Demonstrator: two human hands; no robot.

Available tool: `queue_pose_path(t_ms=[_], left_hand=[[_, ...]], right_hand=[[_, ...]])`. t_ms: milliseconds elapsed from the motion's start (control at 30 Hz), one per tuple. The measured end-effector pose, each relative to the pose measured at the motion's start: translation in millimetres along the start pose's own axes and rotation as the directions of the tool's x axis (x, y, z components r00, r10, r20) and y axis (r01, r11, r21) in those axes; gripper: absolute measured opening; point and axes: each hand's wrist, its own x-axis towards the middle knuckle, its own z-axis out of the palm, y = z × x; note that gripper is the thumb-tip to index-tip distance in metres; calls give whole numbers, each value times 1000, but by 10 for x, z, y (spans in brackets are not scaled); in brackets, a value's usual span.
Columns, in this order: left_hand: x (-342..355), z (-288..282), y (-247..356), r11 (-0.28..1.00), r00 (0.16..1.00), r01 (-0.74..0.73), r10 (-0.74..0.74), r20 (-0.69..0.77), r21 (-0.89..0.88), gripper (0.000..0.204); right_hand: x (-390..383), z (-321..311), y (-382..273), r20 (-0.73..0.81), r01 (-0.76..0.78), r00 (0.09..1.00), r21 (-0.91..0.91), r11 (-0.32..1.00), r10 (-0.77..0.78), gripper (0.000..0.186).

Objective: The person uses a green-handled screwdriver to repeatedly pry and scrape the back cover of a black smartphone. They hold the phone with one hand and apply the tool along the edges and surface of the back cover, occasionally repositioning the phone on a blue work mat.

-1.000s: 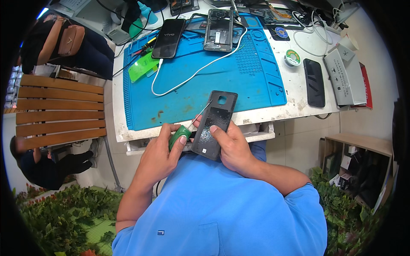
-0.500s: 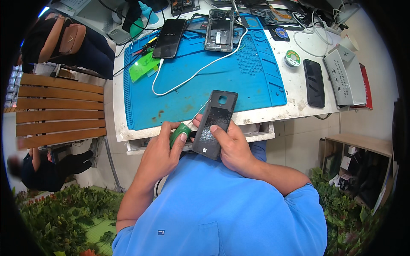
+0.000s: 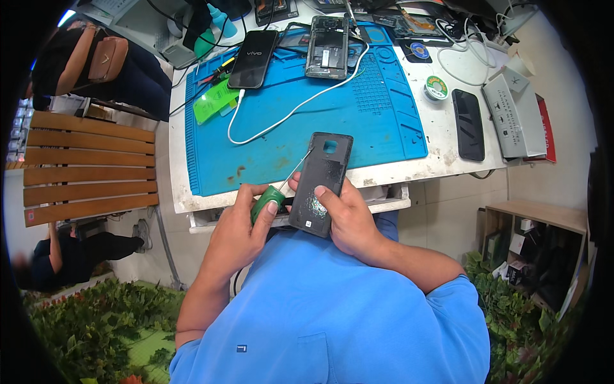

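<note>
My left hand [image 3: 236, 227] is closed on a green-handled screwdriver [image 3: 264, 203], its thin metal shaft reaching to the left edge of a dark phone back cover [image 3: 321, 166] near the top. My right hand [image 3: 352, 224] grips that cover, thumb on its face, fingertips showing at the left side. Beyond them lies a blue silicone mat [image 3: 256, 160] bearing a black phone [image 3: 254, 57] with a white cable [image 3: 294, 105] plugged in, an opened phone [image 3: 326, 48] and a bright green plastic piece [image 3: 211, 102].
On the white bench [image 3: 435, 166] are a spool [image 3: 436, 87], another phone [image 3: 468, 125], a cardboard box [image 3: 505, 118] and tangled cables. A drawer juts below. Two other people [image 3: 73, 61] [image 3: 64, 262] are at left by a slatted wooden board [image 3: 89, 166]. A cabinet [image 3: 534, 214] stands at lower right.
The back cover and screwdriver have risen slightly in my hands, keeping their grip. The lower person at left has shifted a little, a shoe now showing more clearly.
</note>
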Motion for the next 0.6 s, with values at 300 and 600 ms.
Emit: queue_pose_path(t_ms=[300, 600], left_hand=[[23, -108, -185, 866, 973, 205, -129, 192, -455, 40], [51, -206, -302, 771, 958, 254, -118, 260, -584, 36]], right_hand=[[29, -2, -114, -5, -50, 999, 4, 999, 50, 43], [8, -89, -355, 75, -119, 990, 20, 993, 118, 36]])
